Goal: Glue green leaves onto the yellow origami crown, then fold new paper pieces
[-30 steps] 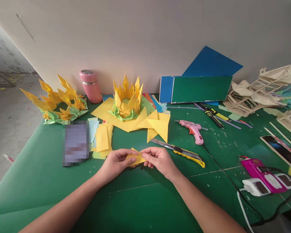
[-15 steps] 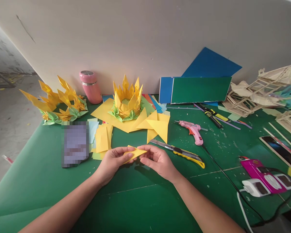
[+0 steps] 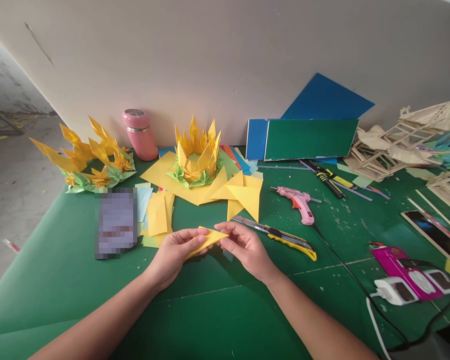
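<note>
Probably a craft workshop: on a scuffed green tabletop (image 3: 194, 320), a pink pistol-shaped glue gun (image 3: 303, 206), a yellow-and-black snap-blade utility knife (image 3: 291, 242) and loose flat yellow paper sheets (image 3: 249, 196) are laid out. Two pointed yellow-and-green folded-paper crowns (image 3: 194, 173) and beige thin-stick models (image 3: 378, 162) are kept on the same surface, set against a plain grey wall (image 3: 209, 60). Bare grey floor (image 3: 33, 160), dotted with small yellow scraps (image 3: 2, 137), is seen at far left.

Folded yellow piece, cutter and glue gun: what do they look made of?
Folded yellow piece: matte paper, judging by its flat faces and crisp edges.
Cutter: probably yellow plastic on the handle; the grey blade looks like metal.
Glue gun: likely smooth plastic, from its moulded pink body.
</note>
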Available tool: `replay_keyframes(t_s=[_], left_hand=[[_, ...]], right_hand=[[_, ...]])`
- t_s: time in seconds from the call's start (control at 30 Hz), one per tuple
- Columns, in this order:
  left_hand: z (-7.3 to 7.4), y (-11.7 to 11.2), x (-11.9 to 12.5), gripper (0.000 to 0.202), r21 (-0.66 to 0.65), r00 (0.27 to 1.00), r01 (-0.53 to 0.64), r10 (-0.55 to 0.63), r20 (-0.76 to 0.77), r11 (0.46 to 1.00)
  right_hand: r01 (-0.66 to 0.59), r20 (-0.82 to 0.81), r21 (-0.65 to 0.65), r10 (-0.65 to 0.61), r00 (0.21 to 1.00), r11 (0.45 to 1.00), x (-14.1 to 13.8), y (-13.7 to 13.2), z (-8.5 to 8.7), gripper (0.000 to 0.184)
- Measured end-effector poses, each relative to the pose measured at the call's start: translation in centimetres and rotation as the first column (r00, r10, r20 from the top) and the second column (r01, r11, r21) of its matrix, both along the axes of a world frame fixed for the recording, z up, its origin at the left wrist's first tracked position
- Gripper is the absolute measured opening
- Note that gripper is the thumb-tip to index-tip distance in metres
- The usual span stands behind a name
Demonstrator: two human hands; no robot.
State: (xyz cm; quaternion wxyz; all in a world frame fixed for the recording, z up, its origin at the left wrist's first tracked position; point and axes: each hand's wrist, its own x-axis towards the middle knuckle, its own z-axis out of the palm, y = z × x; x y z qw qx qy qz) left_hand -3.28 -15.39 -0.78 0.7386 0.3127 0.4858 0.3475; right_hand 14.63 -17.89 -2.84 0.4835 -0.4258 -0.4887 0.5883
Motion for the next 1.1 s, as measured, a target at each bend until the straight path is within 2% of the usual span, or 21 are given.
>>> replay_keyframes(t_s=[0.17,0.3,0.43,0.63,0.8,0.93,1.1], left_hand=[[-0.2,-0.3,0.2,0.04,0.063,0.999,-0.002,0.005,-0.048,0.998],[-0.8,-0.8,0.5,0.045,0.158,0.986,-0.003,0.029,-0.162,0.987],[-1.2,-1.1,0.7,0.045,0.194,0.98,-0.018,0.056,-0.189,0.981],[-1.0,-1.1,0.8,0.039,0.243,0.979,0.004,0.045,-0.198,0.97],[-0.8,-1.3,1.0,0.032,0.327,0.95,0.044,0.062,-0.305,0.944],[-1.0,-1.7,1.1,0.034,0.324,0.946,0.001,0.104,-0.307,0.946],[-1.2,-2.0,1.3,0.039,0.303,0.958,-0.031,0.115,-0.263,0.953]], right_hand=[[-0.007,0.037,0.011,0.006,0.999,1.0,-0.2,0.0,0.0,0.022],[0.043,0.142,0.081,-0.054,0.988,0.996,-0.4,-0.1,0.1,0.014],[0.05,0.181,0.157,-0.079,0.98,0.986,-0.7,-0.4,0.1,0.012],[0.081,0.226,0.228,-0.134,0.965,0.97,-1.0,-0.5,-0.4,0.01],[0.121,0.311,0.281,-0.21,0.927,0.952,-1.2,-0.5,-0.5,0.008],[0.166,0.363,0.385,-0.314,0.877,0.908,-1.5,-0.6,-0.4,0.008],[0.153,0.432,0.552,-0.438,0.789,0.82,-1.5,-0.8,-0.4,0.01]])
